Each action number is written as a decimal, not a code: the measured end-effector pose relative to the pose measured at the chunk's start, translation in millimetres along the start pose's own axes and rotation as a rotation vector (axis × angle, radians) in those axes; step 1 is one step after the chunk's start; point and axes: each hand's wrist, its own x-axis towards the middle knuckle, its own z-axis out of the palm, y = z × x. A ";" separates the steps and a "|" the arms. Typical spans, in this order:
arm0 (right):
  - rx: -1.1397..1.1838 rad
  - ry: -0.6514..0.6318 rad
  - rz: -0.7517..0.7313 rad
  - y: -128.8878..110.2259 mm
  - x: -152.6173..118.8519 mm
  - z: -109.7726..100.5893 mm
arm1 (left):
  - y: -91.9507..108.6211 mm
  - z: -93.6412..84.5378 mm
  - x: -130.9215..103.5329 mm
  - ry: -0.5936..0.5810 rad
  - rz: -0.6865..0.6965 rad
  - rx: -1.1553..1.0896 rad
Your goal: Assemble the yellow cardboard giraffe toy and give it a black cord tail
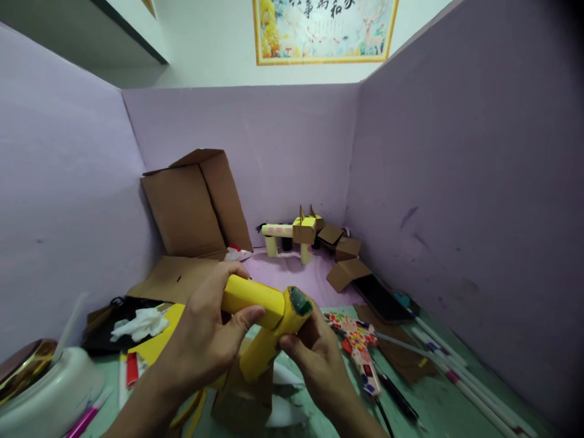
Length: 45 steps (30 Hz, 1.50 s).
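My left hand [219, 328] grips a yellow paper-covered tube [255, 299], thumb along its lower side. One end of this tube meets the side of a second yellow tube [263, 356], which stands at a slant with its dark, hollow end facing up. Around that second tube my right hand [319, 359] is closed, thumb on the near side. Below them is a brown cardboard piece [246, 395], partly hidden by the tubes and my left hand. A patterned glue gun [360, 347] lies just right of my right hand.
At the back stands a cardboard animal figure [303, 231] near an open cardboard box [196, 201]. A phone [383, 298], a black pen [399, 398] and white rods [469, 383] lie right. A white pot [64, 389] and crumpled tissue [140, 323] are left. Lilac panels enclose three sides.
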 end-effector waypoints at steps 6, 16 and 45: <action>-0.017 0.008 -0.004 4.5 -0.5 -1.4 | 9.1 1.6 -4.5 0.043 -0.019 0.051; -0.034 0.010 0.057 -1.9 4.3 0.5 | 3.5 -3.8 -3.1 0.013 -0.025 0.001; -0.513 0.167 0.465 -92.1 1.5 23.7 | 13.1 21.7 -10.6 0.127 0.263 0.067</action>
